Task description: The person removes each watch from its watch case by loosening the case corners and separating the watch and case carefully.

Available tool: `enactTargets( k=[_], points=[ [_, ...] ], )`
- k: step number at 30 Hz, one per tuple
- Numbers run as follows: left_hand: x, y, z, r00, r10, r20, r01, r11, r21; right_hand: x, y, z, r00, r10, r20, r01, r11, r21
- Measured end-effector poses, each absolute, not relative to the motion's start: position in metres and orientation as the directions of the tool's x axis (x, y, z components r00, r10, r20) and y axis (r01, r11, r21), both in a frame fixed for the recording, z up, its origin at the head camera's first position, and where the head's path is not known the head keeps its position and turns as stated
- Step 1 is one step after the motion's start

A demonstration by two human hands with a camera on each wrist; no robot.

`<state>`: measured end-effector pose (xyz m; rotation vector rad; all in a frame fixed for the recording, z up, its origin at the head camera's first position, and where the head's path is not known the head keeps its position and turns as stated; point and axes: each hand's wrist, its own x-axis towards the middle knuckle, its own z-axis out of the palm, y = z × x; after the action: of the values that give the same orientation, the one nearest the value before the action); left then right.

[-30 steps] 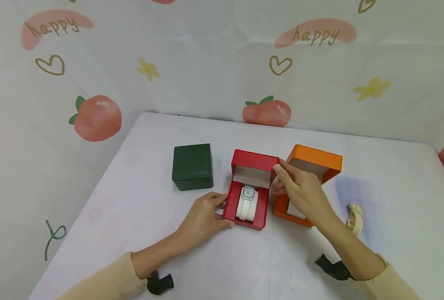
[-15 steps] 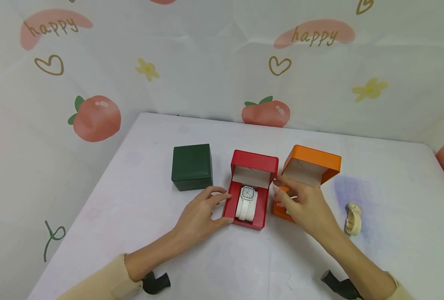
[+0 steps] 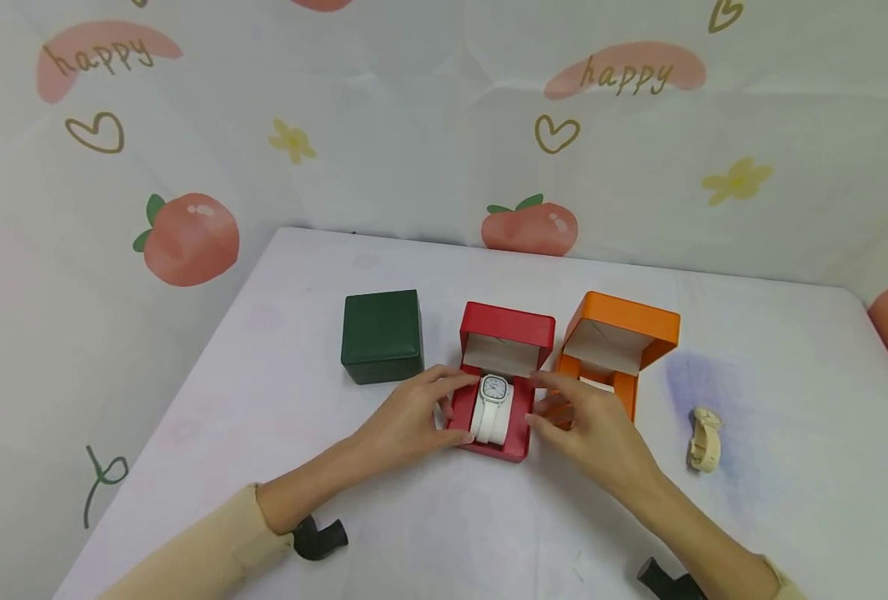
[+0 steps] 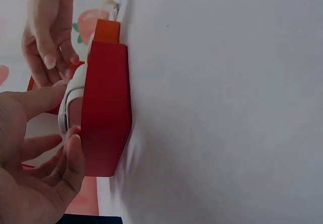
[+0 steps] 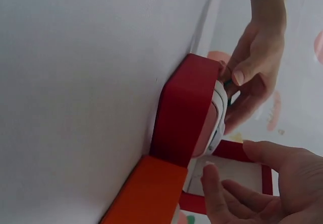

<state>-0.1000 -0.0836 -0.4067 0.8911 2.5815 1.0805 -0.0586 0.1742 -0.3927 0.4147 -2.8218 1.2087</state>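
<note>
In the head view a red watch box (image 3: 519, 417) stands with its lid raised. Inside it, a white watch (image 3: 494, 390) is wrapped round a white cushion (image 3: 503, 421). My left hand (image 3: 413, 417) reaches over the box's left edge, thumb near the front corner and fingertips close to the watch. From the other side, my right hand (image 3: 589, 421) hangs at the box's right edge, fingers spread and bent. The left wrist view shows the left thumb (image 4: 43, 102) right by the white strap (image 4: 75, 90). Neither hand grips anything.
An orange watch box (image 3: 624, 321) with a raised lid stands right beside the red one, partly behind my right hand. A closed green box (image 3: 382, 337) is at the left. A cream watch (image 3: 704, 440) lies on the table (image 3: 444, 533) farther right.
The right hand has let go of the red box's raised lid and come down to the box's right edge. My left hand has moved from the box's side to over its left edge.
</note>
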Motion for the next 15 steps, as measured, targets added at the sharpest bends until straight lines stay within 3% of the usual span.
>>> enactTargets(
  k=[8,15],
  points=[
    [-0.112,-0.079,-0.407,-0.765,0.644,-0.018,0.446,0.550,0.706,-0.058,0.159,-0.400,-0.956,-0.284,0.070,-0.250,0.669,-0.700],
    [-0.117,-0.077,-0.409,-0.761,0.648,-0.026,0.440,0.546,0.713,-0.059,0.150,-0.406,-0.945,-0.304,0.120,-0.312,0.730,-0.608]
  ],
)
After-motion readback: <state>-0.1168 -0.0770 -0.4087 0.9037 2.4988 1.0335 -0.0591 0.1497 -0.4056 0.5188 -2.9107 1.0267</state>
